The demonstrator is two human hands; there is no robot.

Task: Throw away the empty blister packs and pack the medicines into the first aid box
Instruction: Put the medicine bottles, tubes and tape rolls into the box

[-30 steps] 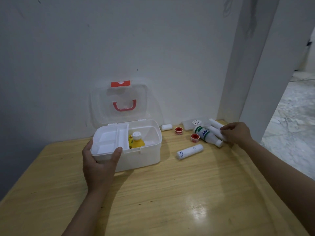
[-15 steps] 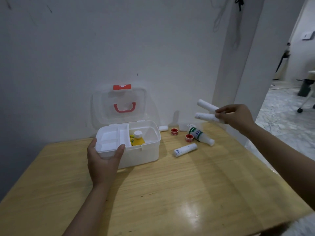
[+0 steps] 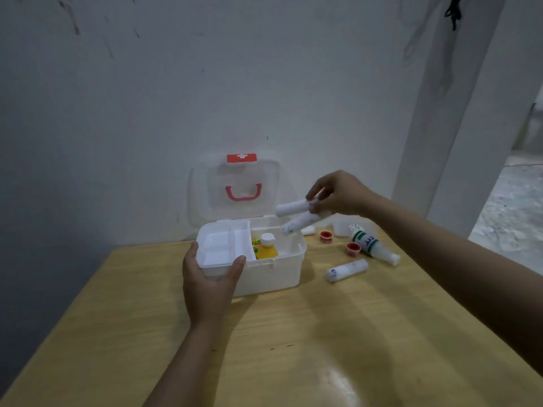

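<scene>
White plastic first aid box (image 3: 273, 274) is gripped by the left hand (image 3: 210, 284); two white rolls (image 3: 296, 214), pinched loosely together by the right hand (image 3: 338, 193) above it, could be dropped.

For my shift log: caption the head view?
Right hand carries two white rolls over open first aid box; left hand steadies it.

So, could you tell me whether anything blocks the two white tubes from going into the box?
Nothing visible does. The right hand holds the tubes above the open box; the yellow bottle leaves free room beside it.
</scene>
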